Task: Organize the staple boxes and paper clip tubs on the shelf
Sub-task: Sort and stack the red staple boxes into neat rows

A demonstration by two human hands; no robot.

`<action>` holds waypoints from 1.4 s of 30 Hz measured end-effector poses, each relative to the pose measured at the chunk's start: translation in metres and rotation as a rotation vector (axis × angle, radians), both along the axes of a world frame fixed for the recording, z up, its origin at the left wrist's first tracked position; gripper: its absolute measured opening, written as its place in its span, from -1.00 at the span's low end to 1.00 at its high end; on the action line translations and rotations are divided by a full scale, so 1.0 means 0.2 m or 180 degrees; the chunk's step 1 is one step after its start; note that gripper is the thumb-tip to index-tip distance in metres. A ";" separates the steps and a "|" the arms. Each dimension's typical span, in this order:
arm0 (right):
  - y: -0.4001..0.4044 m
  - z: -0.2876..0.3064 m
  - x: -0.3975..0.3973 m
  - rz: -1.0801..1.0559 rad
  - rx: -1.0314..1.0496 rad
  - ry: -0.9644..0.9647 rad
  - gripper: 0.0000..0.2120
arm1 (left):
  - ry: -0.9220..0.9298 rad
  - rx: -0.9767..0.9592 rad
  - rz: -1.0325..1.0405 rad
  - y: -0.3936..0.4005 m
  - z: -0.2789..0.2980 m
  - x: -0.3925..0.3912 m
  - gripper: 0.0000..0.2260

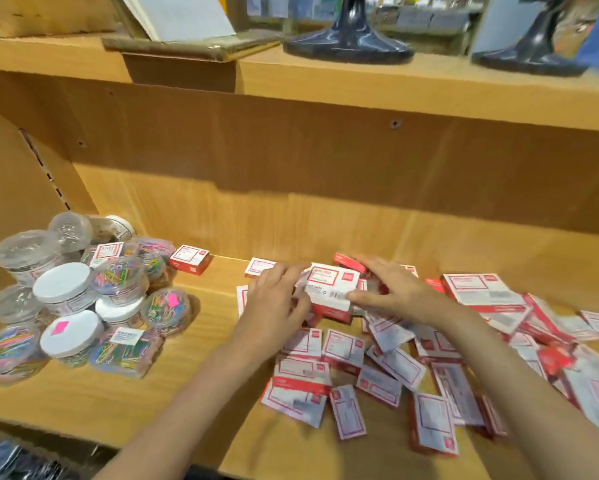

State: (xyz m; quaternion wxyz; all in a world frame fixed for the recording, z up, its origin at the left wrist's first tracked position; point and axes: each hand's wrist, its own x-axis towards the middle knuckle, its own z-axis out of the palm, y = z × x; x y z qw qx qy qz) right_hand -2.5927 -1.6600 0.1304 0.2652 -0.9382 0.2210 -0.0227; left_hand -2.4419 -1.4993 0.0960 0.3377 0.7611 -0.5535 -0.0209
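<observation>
A: Clearly, little is looking sorted yet. Across the wooden shelf (201,344), red-and-white staple boxes (377,368) are lying scattered in a loose heap from the middle out to the right, tilted and overlapping, none lined up.

B: And the paper clip tubs (76,299)?

A: They are sitting bunched at the left end, some stacked on others, some tipped. They are gathered but, I judge, not arranged. One stray box (190,259) is resting just beside them, and another looks wedged among the tubs.

B: What are the hands doing?

A: Both are closing in on one larger staple box (331,292) at the back of the heap. The left hand (277,299) is pressing its left side with curled fingers, the right hand (391,292) is cupping its right side, so the box is being held between them.

B: Anything getting in the way?

A: Loose boxes are crowding round that one on every side, so lifting it may be nudging its neighbours. Two dark stand bases (346,46) are standing on the ledge above, clear of the work.
</observation>
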 end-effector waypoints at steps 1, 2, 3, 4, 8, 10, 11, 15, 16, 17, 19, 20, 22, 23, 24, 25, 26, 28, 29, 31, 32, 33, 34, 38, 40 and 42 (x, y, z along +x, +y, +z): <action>-0.02 0.00 -0.01 0.0026 0.0056 -0.0016 -0.37 | -0.0022 0.0077 -0.0022 -0.03 0.00 -0.03 -0.53; -0.05 0.01 -0.04 -0.0040 0.0146 0.0006 -0.42 | -0.0040 0.0147 -0.0004 -0.06 0.00 -0.05 -0.53; -0.08 0.03 -0.08 -0.0142 0.0226 0.0034 -0.47 | -0.0053 0.0197 0.0053 -0.08 0.00 -0.08 -0.55; -0.13 0.04 -0.13 -0.0268 0.0191 0.0035 -0.53 | -0.0071 0.0245 0.0146 -0.10 -0.01 -0.10 -0.54; -0.22 0.02 -0.29 -0.0428 -0.0615 -0.0126 -0.54 | -0.0149 0.0639 0.0573 -0.20 -0.02 -0.20 -0.43; -0.22 -0.03 -0.30 -0.0366 -0.0795 0.0004 -0.50 | -0.0421 0.0854 0.0692 -0.24 -0.04 -0.25 -0.38; -0.22 -0.05 -0.29 -0.0458 -0.0847 0.0093 -0.50 | -0.0534 0.0946 0.0745 -0.25 -0.04 -0.26 -0.37; -0.20 -0.08 -0.24 -0.0801 -0.1207 0.0368 -0.46 | -0.0426 0.1021 0.0874 -0.24 -0.04 -0.27 -0.25; -0.20 -0.08 -0.23 -0.0867 -0.1260 0.0284 -0.44 | -0.0386 0.1028 0.0865 -0.24 -0.04 -0.28 -0.25; -0.19 -0.09 -0.23 -0.0911 -0.1267 0.0164 -0.43 | -0.0377 0.1047 0.0845 -0.23 -0.03 -0.29 -0.28; -0.19 -0.08 -0.23 -0.0858 -0.1056 -0.0122 -0.50 | -0.0274 0.1081 0.0742 -0.22 -0.03 -0.29 -0.36; -0.19 -0.08 -0.23 -0.0776 -0.0897 -0.0250 -0.54 | -0.0135 0.1034 0.0676 -0.21 -0.02 -0.28 -0.39; -0.18 -0.07 -0.24 -0.0656 -0.0655 -0.0415 -0.57 | 0.0142 0.0794 0.0577 -0.17 0.01 -0.26 -0.41; -0.17 -0.08 -0.24 -0.0716 -0.0536 -0.0508 -0.59 | 0.0146 0.0632 0.0567 -0.14 0.02 -0.25 -0.40; -0.16 -0.07 -0.24 -0.0910 -0.0402 -0.0659 -0.62 | 0.0062 0.0509 0.0592 -0.09 0.03 -0.23 -0.40; -0.14 -0.05 -0.24 -0.1204 -0.0265 -0.0870 -0.63 | -0.0069 0.0426 0.0641 -0.04 0.03 -0.21 -0.41; -0.12 0.00 -0.22 -0.1479 -0.0133 -0.1137 -0.64 | -0.0204 0.0398 0.0710 0.02 0.03 -0.19 -0.43; -0.07 0.11 -0.15 -0.1528 0.0150 -0.1562 -0.67 | -0.0445 0.0474 0.0876 0.16 0.03 -0.11 -0.47; -0.03 0.17 -0.08 -0.1308 0.0291 -0.1586 -0.67 | -0.0516 0.0538 0.0965 0.22 0.03 -0.07 -0.49; 0.08 0.26 0.12 -0.0851 0.0562 -0.1410 -0.65 | -0.0576 0.0686 0.1136 0.35 0.02 0.01 -0.58; 0.14 0.26 0.23 -0.0711 0.0736 -0.1272 -0.64 | -0.0653 0.0754 0.1216 0.40 0.01 0.05 -0.61; 0.19 0.25 0.34 -0.0622 0.0917 -0.1110 -0.65 | -0.0739 0.0815 0.1271 0.45 0.00 0.08 -0.62; 0.24 0.23 0.45 -0.0561 0.1141 -0.0951 -0.67 | -0.0813 0.0846 0.1301 0.50 -0.02 0.11 -0.60; 0.40 0.08 0.79 -0.0437 0.2163 -0.0584 -0.79 | -0.0850 0.0800 0.1365 0.63 -0.02 0.18 -0.60; 0.49 -0.02 0.96 -0.0432 0.2147 -0.0374 -0.74 | -0.0893 0.0875 0.1396 0.69 -0.03 0.24 -0.61; 0.56 -0.10 1.06 -0.0354 0.1684 -0.0202 -0.77 | -0.0976 0.0956 0.1284 0.73 -0.05 0.29 -0.61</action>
